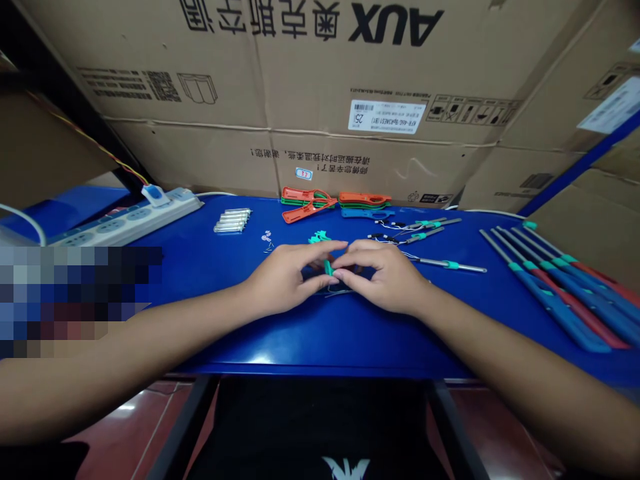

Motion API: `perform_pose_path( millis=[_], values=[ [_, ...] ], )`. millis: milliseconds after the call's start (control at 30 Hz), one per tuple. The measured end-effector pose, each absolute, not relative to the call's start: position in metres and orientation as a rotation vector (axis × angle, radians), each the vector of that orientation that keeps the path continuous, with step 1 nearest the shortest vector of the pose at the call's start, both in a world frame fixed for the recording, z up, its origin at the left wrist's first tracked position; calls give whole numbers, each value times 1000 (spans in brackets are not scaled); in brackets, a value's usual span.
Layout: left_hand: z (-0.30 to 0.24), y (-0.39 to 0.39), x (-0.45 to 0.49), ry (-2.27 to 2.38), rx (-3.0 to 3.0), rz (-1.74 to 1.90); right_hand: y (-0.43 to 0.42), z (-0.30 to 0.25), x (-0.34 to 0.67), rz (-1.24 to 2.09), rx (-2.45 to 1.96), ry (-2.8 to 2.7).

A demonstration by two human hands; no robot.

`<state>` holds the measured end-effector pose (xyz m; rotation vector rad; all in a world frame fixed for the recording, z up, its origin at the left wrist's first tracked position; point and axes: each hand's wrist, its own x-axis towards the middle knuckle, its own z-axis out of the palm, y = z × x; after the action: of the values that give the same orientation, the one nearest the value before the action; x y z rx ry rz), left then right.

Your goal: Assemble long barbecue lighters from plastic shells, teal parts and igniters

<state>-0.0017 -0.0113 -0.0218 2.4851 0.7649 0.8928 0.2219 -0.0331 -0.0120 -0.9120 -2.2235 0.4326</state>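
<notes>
A small green plastic piece (329, 267) is between my two hands, above the blue table. My left hand (280, 277) has its thumb and fingers closed around the piece from the left. My right hand (390, 275) pinches at the same piece from the right, with thumb and index finger close together. A thin wire or rod shows just under the fingertips, partly hidden. Behind my hands lie several loose green plastic pieces (319, 237). To the right of my right hand is a metal rod with a green collar (453, 265), and similar wired rods (423, 235) lie behind it.
Metal cylinders (233, 220), pink bits (267, 236) and tiny pins (269, 247) lie left of centre. Orange, green and blue handle shells (365, 204) sit at the back. Blue and red handled wands (565, 300) line the right. A power strip (125, 220) stands left; cardboard (310, 87) walls the back.
</notes>
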Motion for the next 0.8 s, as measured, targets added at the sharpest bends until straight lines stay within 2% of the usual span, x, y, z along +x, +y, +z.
perform_pose_path(
  millis=[200,367,533,800],
  values=[
    [-22,-9,-1,817,2663,954,-35,-11,218,517,-986,-2135],
    [-26,-8,2,630,3019,1037,-36,-11,214,525,-1144,-2064],
    [-22,-6,-1,636,2999,1153,-35,-6,227,704,-1086,-2088],
    [-13,-7,-6,577,3101,1165,-33,-3,235,411,-1000,-2285]
  ],
)
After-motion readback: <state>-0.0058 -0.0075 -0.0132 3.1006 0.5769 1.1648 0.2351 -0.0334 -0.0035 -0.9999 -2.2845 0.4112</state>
